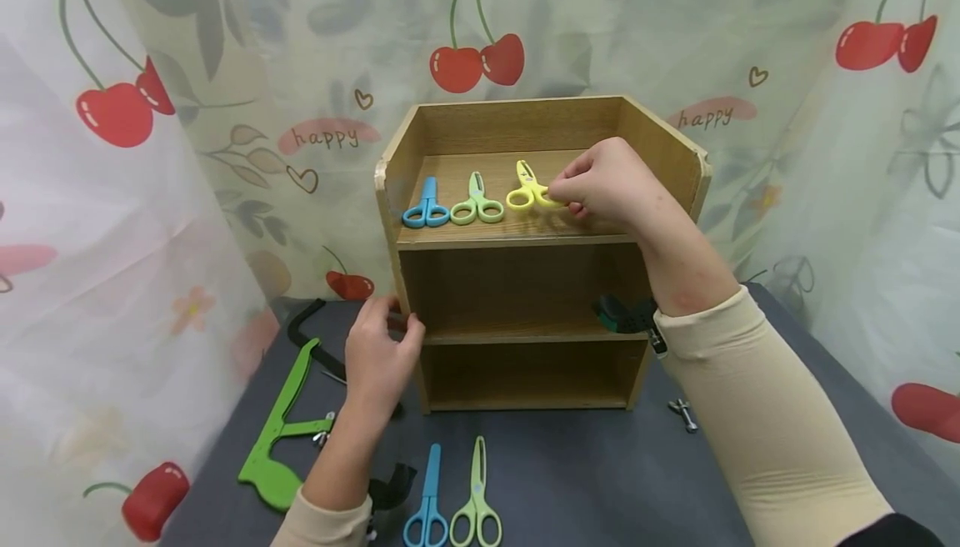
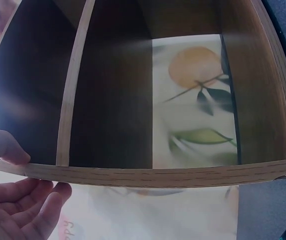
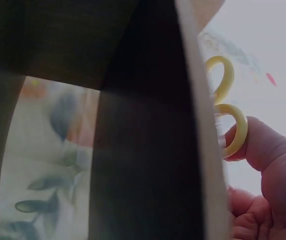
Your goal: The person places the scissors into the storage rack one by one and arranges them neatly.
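Note:
A wooden shelf unit (image 1: 517,336) with three levels stands on the dark table. On its top level, blue scissors (image 1: 429,197), pale green scissors (image 1: 477,203) and yellow scissors (image 1: 529,186) line up from left to right, handles to the front. My right hand (image 1: 611,180) pinches the right handle loop of the yellow scissors between thumb and finger; the right wrist view shows both loops above the shelf edge. Lower down, my left hand (image 1: 381,355) grips the unit's left side panel (image 2: 133,176), thumb (image 2: 10,147) inside and fingers outside.
In front of the unit lie larger blue scissors (image 1: 431,489) and larger pale green scissors (image 1: 477,480). A green saw-like frame (image 1: 272,472) and a black curved tool (image 1: 296,332) are at the left. A small metal tool (image 1: 684,415) lies right. Printed curtains enclose the table.

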Action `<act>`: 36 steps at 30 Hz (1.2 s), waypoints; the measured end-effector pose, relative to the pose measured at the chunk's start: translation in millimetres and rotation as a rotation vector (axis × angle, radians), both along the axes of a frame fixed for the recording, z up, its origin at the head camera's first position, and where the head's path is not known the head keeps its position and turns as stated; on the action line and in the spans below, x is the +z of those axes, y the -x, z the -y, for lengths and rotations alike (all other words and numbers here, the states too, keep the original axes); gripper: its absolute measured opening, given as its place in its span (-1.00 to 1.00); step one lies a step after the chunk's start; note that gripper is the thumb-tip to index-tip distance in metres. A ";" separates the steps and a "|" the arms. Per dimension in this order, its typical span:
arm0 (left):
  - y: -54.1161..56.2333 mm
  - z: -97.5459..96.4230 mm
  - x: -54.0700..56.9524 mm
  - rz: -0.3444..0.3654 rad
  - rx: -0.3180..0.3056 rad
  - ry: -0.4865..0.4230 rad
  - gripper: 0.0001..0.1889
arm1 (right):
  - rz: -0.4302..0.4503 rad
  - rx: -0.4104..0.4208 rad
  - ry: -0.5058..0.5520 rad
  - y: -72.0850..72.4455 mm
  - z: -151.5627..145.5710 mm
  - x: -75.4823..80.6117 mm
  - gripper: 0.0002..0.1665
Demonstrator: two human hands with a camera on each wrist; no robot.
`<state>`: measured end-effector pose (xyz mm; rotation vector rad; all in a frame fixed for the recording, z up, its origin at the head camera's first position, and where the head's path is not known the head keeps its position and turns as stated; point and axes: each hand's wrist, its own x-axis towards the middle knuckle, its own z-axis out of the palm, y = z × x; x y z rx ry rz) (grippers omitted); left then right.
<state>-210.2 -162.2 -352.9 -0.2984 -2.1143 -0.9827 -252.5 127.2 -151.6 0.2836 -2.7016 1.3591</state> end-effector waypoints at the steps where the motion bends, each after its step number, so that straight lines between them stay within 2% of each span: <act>1: 0.0 -0.1 0.0 -0.001 -0.002 -0.001 -0.80 | 0.006 -0.004 -0.005 2.4 0.4 -0.8 -0.76; 8: -1.1 -0.8 0.6 -0.002 -0.007 -0.002 -0.79 | 0.015 -0.026 -0.068 13.6 3.0 -5.0 -0.80; 19: -2.4 -1.6 1.7 0.010 0.002 -0.002 -0.78 | -0.009 -0.050 -0.189 12.8 4.2 -3.4 -0.79; 26: -2.9 -1.7 1.5 0.020 0.004 -0.002 -0.77 | -0.009 -0.055 -0.152 -3.5 3.2 -1.3 -0.71; 36: -3.4 -1.8 1.9 0.018 0.008 -0.003 -0.76 | -0.127 -0.062 -0.169 -40.1 -0.6 -1.3 -0.68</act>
